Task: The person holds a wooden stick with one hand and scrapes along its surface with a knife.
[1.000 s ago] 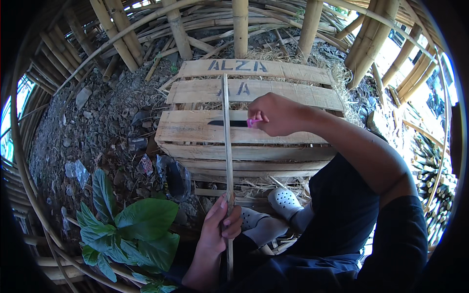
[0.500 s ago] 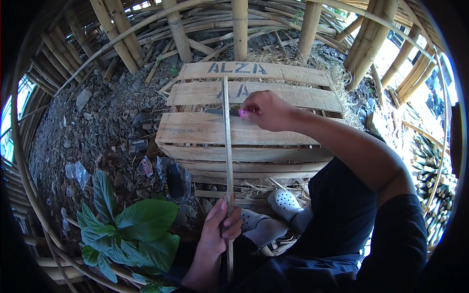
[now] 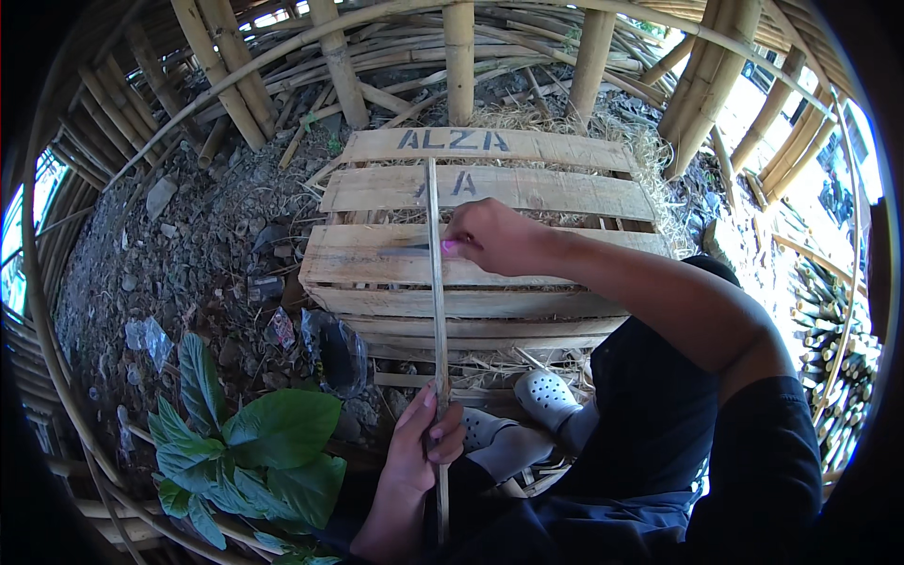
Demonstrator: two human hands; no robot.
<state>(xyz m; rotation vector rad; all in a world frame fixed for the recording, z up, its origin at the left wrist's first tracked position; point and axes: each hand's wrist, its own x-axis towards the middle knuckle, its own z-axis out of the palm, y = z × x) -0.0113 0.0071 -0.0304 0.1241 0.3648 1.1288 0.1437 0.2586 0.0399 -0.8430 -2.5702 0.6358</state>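
A long, thin bamboo strip [image 3: 437,311] stretches lengthwise from my lap out over the slatted wooden crate [image 3: 363,242]. My left hand [image 3: 424,428] is wrapped round its lower part, just short of the crate's near side. In my right hand [image 3: 490,237] is a knife [image 3: 449,246] with a pink handle, gripped in closed fingers. Its dark, blurred blade reaches across the strip to the left, above the crate's nearest top slat. Whether the edge touches the strip I cannot tell.
Bamboo posts [image 3: 460,66] and stacked poles stand behind the crate. Leafy green plant [image 3: 273,424] at lower left; crumpled clear plastic [image 3: 337,353] beside the crate. Rubble covers the left ground. Cut bamboo [image 3: 819,348] is piled at right. My grey clogs [image 3: 549,395] are below the crate.
My right hand has drawn the knife a little toward me and to the left along the strip. The left hand keeps its grip in the same place.
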